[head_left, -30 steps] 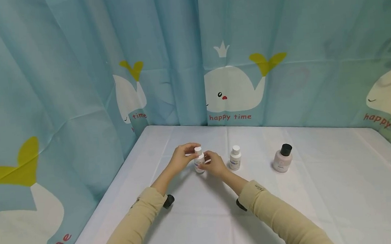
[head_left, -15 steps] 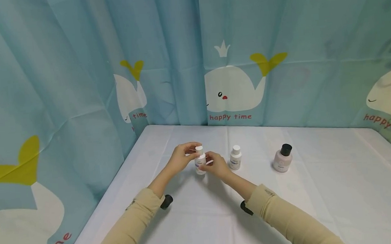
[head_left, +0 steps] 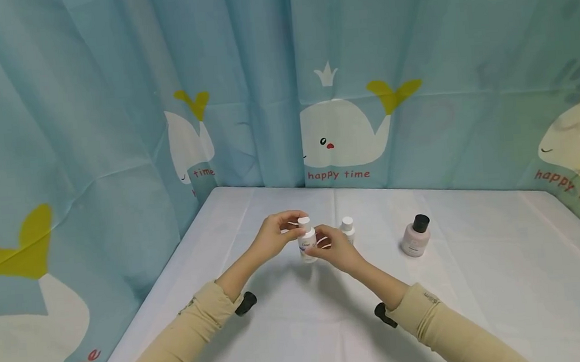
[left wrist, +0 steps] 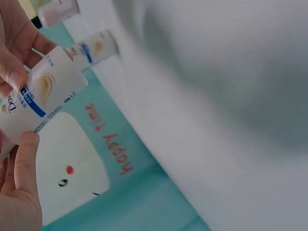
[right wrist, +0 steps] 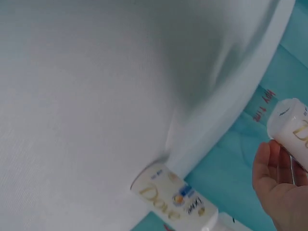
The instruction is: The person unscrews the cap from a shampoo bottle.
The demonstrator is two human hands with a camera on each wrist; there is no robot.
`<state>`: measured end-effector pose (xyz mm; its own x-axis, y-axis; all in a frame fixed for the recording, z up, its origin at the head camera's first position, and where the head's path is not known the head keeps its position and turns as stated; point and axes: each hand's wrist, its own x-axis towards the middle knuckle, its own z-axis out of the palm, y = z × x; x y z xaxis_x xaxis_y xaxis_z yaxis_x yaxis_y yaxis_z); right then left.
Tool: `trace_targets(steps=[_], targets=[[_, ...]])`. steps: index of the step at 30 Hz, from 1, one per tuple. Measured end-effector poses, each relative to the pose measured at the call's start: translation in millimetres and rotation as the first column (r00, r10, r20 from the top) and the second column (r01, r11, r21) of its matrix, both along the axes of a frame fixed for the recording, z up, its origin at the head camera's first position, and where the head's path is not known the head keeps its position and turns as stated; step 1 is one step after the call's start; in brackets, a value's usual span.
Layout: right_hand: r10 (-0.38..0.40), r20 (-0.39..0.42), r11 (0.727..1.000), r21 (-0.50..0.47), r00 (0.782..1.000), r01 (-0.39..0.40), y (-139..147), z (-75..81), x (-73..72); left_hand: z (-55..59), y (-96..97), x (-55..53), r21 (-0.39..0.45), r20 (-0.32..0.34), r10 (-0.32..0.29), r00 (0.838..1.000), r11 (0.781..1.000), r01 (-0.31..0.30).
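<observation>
Both hands hold a white Dove bottle above the table, roughly upright. My left hand has its thumb and fingers around the white cap. My right hand grips the bottle's body from the right, thumb in front on the label. In the left wrist view, the held bottle shows its label, with the right thumb across it and a left finger touching near its shoulder. A second white Dove bottle stands just behind my right hand, partly hidden; its label shows in the right wrist view.
To the right stands a pink bottle with a black cap. A white cloth covers the table. Blue curtains with whale prints hang behind and at the sides. Black wrist-camera parts stick out beside the sleeves.
Both hands have carried the Dove bottle slightly right and towards me. My right hand now covers part of the second bottle. The grip looks the same; the cap stays on.
</observation>
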<state>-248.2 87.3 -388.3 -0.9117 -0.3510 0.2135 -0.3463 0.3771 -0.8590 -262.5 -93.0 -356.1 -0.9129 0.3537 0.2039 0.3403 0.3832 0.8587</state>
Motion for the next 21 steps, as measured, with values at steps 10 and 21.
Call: trace_targets(steps=[10, 21], targets=[[-0.023, -0.052, 1.0, -0.015, 0.998, 0.023, 28, 18.1, 16.6, 18.5, 21.9, 10.7, 0.072, -0.031, -0.046, 0.998, 0.996, 0.048], [-0.047, -0.1, 0.998, -0.039, 0.994, 0.044, 55, 34.7, 49.3, 31.3, 39.6, 29.5, 0.237, -0.054, -0.16, 0.986, 0.957, 0.169]])
